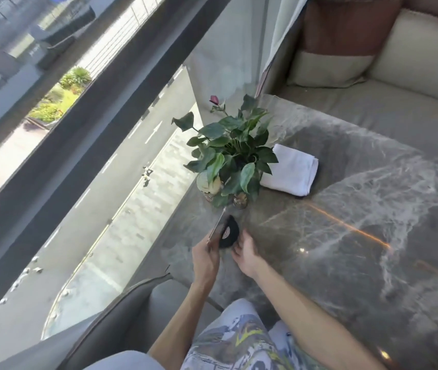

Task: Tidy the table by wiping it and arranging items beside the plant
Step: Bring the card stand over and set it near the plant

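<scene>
on the grey veined marble table (346, 209), a leafy green potted plant (231, 150) stands near the window-side edge; its leaves hide most of the pale pot and a small patterned object at its base. a folded white cloth (291, 173) lies just beside the plant, its near corner tucked under the leaves. the left hand (205, 259) grips a thin flat card-like item (216, 227), seen edge-on and hard to identify. the right hand (245, 256) has its fingers curled against a black round object (229, 232), whether gripping or only touching i cannot tell.
</scene>
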Available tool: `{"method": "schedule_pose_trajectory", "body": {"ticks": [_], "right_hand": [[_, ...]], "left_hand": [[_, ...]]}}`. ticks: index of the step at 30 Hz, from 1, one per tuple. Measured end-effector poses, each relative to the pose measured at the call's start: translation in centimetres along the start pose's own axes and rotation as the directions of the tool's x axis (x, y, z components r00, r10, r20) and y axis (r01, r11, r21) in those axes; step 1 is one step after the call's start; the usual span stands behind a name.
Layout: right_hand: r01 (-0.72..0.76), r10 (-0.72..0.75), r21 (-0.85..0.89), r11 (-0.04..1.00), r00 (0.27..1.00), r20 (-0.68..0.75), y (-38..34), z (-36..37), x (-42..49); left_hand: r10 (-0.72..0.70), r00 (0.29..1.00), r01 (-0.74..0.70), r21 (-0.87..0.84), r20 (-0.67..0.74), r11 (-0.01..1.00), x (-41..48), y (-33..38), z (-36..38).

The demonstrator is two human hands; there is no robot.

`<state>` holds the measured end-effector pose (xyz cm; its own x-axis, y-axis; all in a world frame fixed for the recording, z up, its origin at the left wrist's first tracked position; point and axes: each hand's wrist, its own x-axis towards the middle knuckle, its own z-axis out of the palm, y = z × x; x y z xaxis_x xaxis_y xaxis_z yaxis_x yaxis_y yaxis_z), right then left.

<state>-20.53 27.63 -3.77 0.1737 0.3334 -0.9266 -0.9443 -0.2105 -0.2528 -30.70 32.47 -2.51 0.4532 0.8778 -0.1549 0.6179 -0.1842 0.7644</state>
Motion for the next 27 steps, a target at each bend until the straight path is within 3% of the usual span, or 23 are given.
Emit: {"method": "schedule_pose_trajectory", "body": {"ticks": [7,14,20,23,25,27], "right_hand": [[0.041,-0.04,-0.06,0.997,0.999,0.023,-1.2,0.1,0.3],[0.039,-0.033,-0.158,0.987,0.999,0.04,-1.6,-0.2,0.3],[0.061,-0.028,-0.263,0.963,0.991,0.13,-2.7,-3.2,-0.8],[0.155,-0.111,-0.348,0.925,0.984,0.142,-3.6,-7.1,-2.4],[0.272,-0.244,-0.432,0.86,0.962,0.119,-4.1,-10.4,-4.0],[0.372,-0.385,-0.543,0.752,0.918,0.095,-4.3,-14.2,-6.0]], "left_hand": [[-0.092,0.996,0.092,-0.027,0.012,0.995,1.5,-0.2,0.6],[0.021,0.999,-0.021,-0.011,0.03,1.0,1.0,0.2,0.6],[-0.078,0.99,0.08,-0.011,0.122,0.997,0.8,0.5,0.7],[-0.261,0.932,0.242,0.105,0.249,0.965,0.5,0.8,0.9],[-0.424,0.835,0.357,0.241,0.35,0.902,-0.5,0.8,1.0],[-0.494,0.768,0.333,0.404,0.408,0.852,-1.9,1.0,1.3]]}}
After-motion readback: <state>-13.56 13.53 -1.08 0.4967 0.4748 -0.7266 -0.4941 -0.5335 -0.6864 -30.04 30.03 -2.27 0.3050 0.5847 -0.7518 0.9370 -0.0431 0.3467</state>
